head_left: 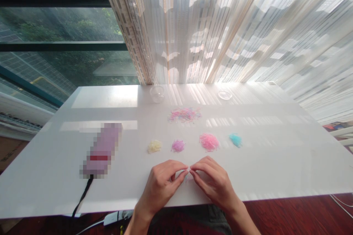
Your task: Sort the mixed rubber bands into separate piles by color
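My left hand [164, 179] and my right hand [213, 180] meet near the table's front edge, thumb and forefinger of each pinched, tips almost touching. Whatever sits between the fingertips is too small to make out. A few pale pink bits [189, 179] lie on the table just under them. Beyond my hands, small heaps of short thin tube-like pieces form a row: pale yellow [154, 146], purple [178, 145], a larger pink heap [209, 142] and blue [235, 140]. Farther back spreads a mixed-colour heap [184, 115] of similar pieces.
On the white table [275, 154], a clear round container [157, 94] and a clear shallow lid or dish [225, 94] stand at the back. A blurred purple object [103, 150] with a black strap lies left. Curtains [193, 25] hang behind; a white power strip [117, 217] is below the front edge.
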The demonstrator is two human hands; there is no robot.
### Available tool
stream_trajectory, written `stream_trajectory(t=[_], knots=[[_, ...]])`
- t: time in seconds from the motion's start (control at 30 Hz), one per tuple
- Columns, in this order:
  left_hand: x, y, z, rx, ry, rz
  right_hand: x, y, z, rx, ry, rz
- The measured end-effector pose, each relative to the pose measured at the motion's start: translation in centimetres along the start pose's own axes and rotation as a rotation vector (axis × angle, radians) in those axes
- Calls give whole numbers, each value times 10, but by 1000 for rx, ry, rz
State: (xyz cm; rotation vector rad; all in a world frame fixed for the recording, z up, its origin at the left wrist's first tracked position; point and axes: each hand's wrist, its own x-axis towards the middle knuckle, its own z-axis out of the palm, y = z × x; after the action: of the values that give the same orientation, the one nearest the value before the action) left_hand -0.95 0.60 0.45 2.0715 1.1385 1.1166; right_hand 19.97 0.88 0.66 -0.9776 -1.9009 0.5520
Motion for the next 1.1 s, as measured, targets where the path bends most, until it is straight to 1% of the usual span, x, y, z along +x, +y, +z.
stream_trajectory(t=[0.27,0.77,1.1], knots=[[0,1,0,-2,-14,2,0,2,1,0,-24,1],[0,1,0,45,26,-17,0,0,0,-3,27,53],[-1,-2,1,52,26,-34,-1,1,0,17,20,78]])
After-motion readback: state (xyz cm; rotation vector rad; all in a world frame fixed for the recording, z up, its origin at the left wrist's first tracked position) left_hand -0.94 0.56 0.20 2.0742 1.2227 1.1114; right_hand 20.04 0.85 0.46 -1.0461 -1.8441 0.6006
